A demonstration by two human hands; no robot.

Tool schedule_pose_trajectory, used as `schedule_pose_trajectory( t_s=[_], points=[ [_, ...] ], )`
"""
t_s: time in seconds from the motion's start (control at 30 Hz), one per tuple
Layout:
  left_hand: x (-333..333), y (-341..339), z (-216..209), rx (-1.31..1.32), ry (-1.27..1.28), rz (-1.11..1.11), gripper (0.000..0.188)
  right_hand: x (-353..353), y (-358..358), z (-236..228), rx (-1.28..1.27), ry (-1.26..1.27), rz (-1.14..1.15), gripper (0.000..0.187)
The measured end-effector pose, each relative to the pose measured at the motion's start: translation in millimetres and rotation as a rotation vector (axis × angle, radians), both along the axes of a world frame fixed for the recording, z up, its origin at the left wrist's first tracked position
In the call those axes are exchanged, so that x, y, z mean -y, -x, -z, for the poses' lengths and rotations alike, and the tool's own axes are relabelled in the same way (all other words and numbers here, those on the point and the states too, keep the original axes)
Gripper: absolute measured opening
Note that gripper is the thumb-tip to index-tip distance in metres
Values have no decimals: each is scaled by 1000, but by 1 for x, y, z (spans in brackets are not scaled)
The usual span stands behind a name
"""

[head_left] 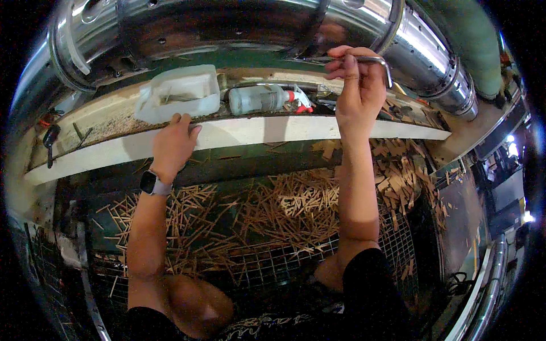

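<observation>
My right hand [361, 77] is raised in front of the large metal cylinder. It is closed around a hex key [376, 60], whose bent short arm points down beyond the fingers. The long arm of the key reaches left towards the cylinder. My left hand [173, 145] is closed over the front edge of a white ledge [244, 132], its fingers curled on top. Just beyond those fingertips lies a cut-open translucent plastic jug [185, 107]. To its right a spray bottle [256, 99] with a red and white trigger head rests on its side.
A shiny metal cylinder [210, 28] spans the far side. Below the ledge, many thin cardboard strips [307, 199] lie heaped over a wire grid [267, 264]. A dark spoon-shaped tool [50, 142] sits at the ledge's left end. A thick green pipe [483, 62] stands at far right.
</observation>
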State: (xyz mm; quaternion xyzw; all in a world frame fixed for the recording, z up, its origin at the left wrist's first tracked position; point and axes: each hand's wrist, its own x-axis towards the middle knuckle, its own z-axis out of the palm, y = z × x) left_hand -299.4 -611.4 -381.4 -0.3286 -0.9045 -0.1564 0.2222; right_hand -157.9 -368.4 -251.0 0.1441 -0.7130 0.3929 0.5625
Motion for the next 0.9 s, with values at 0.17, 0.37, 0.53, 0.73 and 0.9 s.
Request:
schedule_pose_trajectory(
  t_s=[0.17,0.37,0.53,0.73,0.9],
  points=[
    [1,1,2,2,-11,-6,25,-5,9,2,-21,-49,39,11],
    [-2,-1,4,-17,-5,-43,25,-3,14,-2,-125,-1,-17,11],
    [-2,-2,0,-39,31,-29,26,-6,12,-9,-22,-94,53,10],
    [-3,-1,0,13,38,-22,27,-10,28,-13,-155,-131,218,9],
    [-1,-4,-9,224,126,-106,49,6,17,-14,110,149,-186,17]
  ],
)
